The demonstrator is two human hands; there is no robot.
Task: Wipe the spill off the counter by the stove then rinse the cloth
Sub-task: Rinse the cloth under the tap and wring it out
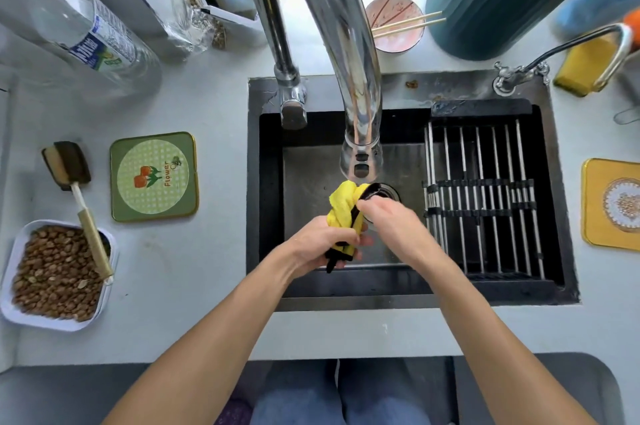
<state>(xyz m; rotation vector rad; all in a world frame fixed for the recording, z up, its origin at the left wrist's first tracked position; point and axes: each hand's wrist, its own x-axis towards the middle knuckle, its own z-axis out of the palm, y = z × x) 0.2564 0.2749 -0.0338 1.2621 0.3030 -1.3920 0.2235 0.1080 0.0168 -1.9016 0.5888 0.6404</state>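
From my head view, I hold the cloth (343, 213) bunched over the sink (388, 300), just under the tap (360, 161). My left hand (318, 244) is closed round its lower end; my right hand (391, 220) pinches the upper part. I can't tell if water runs. I'd say twist the ends opposite ways, low over the drain, so drips stay off the counter (194, 286).
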